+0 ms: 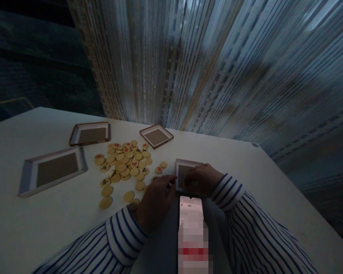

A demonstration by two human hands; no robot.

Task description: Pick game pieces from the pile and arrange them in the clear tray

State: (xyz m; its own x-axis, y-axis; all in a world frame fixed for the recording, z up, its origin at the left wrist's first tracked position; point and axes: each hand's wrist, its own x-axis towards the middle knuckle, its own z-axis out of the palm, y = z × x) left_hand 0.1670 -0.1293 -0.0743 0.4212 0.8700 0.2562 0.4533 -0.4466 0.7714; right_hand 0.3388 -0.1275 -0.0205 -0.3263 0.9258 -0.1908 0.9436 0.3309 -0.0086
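A shallow box (189, 162) with a pale rim and grey-brown floor lies in front of me. My left hand (157, 199) is at its left edge, thumb and forefinger closing on the rim. Inside the box, my right hand (203, 179) points its curled fingers down toward the floor; whatever they may hold is hidden. Left of the box spreads a loose heap of round, cream-coloured xiangqi pieces (128, 156), some showing red or black characters, others blank side up. A few pieces lie partly behind my left hand.
Three more shallow trays stand beyond the pieces: a large one (81, 159) at left, one (108, 133) behind it and one (171, 137) at back centre. A lit phone (191, 213) is below the box. A string curtain (148, 68) hangs behind the white table (231, 152).
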